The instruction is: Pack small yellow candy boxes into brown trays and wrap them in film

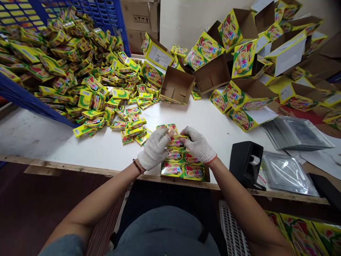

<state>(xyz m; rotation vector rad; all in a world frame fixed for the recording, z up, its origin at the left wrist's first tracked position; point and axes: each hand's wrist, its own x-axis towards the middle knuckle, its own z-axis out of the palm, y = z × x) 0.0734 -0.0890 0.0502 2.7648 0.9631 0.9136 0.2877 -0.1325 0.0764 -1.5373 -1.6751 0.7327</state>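
My left hand (155, 148), in a white knit glove with bare fingertips, is closed at the left end of a small yellow candy box (176, 143). From the other side, my right hand (199, 145), gloved the same way, pinches the right end of it. Both hands are over a display box (207, 175) at the table's front edge, where small yellow boxes marked "TWINS" (172, 169) lie in rows of two. Just beyond my fingers, more small boxes (170, 127) show, partly hidden by the hands.
A blue plastic crate (124, 32) on its side spills a heap of small yellow boxes (90, 81) leftward of me. Open display boxes (178, 85) pile up at the back right. A black tape dispenser (245, 163) and clear plastic packs (290, 174) lie to the right.
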